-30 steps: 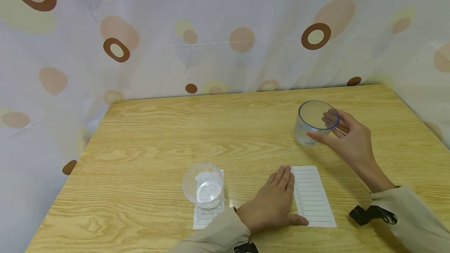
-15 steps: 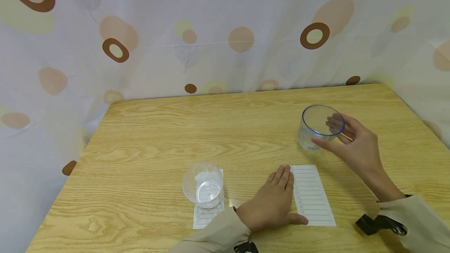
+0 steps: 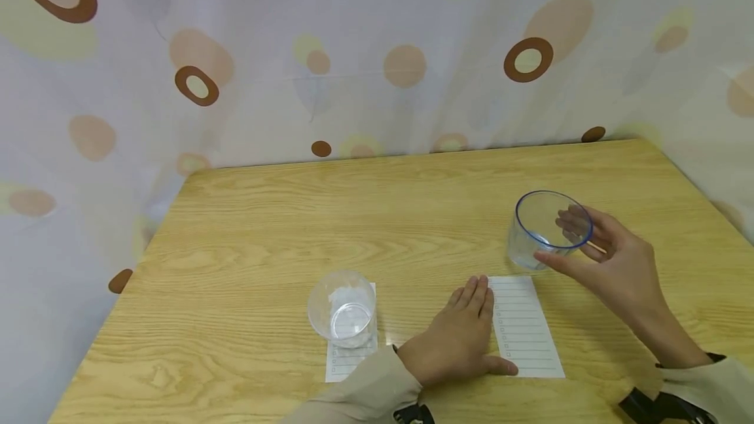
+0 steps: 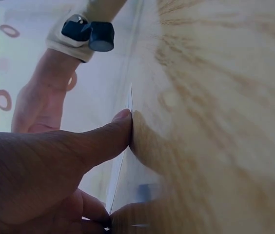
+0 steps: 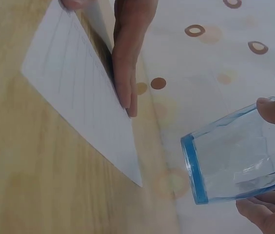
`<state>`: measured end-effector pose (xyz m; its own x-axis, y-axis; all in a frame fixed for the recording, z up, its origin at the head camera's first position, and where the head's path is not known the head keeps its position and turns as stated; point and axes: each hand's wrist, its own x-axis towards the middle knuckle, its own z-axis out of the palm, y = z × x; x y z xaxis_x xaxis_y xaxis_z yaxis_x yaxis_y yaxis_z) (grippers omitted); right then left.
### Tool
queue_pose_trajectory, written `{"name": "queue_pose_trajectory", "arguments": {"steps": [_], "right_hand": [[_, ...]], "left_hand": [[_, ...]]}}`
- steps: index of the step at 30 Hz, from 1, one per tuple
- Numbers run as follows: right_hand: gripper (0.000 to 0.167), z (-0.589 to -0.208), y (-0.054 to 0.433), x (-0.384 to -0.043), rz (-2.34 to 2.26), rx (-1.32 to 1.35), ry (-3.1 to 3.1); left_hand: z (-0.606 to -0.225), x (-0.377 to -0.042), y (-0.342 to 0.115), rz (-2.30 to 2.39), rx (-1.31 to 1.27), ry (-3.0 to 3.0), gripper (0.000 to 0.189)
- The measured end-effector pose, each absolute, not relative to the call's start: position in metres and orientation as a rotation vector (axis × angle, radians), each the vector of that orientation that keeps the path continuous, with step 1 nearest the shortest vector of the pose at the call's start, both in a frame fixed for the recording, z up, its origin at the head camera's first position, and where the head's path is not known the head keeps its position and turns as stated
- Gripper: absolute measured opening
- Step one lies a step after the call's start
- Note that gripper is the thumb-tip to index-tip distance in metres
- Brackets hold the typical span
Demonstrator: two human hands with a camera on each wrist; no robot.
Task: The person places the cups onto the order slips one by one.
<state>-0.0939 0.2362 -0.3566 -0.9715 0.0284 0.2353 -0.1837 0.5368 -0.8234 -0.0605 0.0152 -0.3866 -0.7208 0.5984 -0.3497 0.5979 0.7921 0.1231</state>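
Note:
In the head view my right hand holds a clear plastic cup with a blue rim, thumb on the near side and fingers round the far side. The cup hangs in the air, tilted, above the table right of centre; the right wrist view shows its blue-tinted bottom edge and see-through walls. My left hand lies with straight fingers along the left edge of a lined checklist slip, thumb at its lower edge. The left wrist view shows the thumb at the thin paper edge.
Left of my left hand, a second clear plastic cup stands on another lined slip. The wood-grain table ends at a patterned curtain behind and on the sides.
My right hand has moved the blue-rimmed cup right and towards me. My left hand, the slips and the other cup stay where they were.

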Motion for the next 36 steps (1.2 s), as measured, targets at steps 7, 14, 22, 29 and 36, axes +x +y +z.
{"name": "queue_pose_trajectory", "arguments": {"steps": [7, 14, 22, 29, 36], "right_hand": [[0.075, -0.360, 0.232, -0.076, 1.435, 0.147, -2.552], [0.077, -0.365, 0.230, -0.060, 1.453, 0.128, -2.593], [0.082, -0.372, 0.230, -0.045, 1.452, 0.134, -2.630], [0.082, -0.376, 0.228, -0.035, 1.495, 0.145, -2.600], [0.082, -0.377, 0.225, -0.028, 1.482, 0.154, -2.597]], "left_hand": [[-0.386, -0.061, 0.014, 0.033, 0.910, 2.609, 0.103], [-0.385, -0.059, 0.014, 0.039, 0.920, 2.631, 0.103], [-0.386, -0.060, 0.013, 0.029, 0.922, 2.640, 0.103], [-0.387, -0.059, 0.014, 0.016, 0.912, 2.652, 0.104], [-0.387, -0.059, 0.015, 0.015, 0.917, 2.668, 0.105]]}}
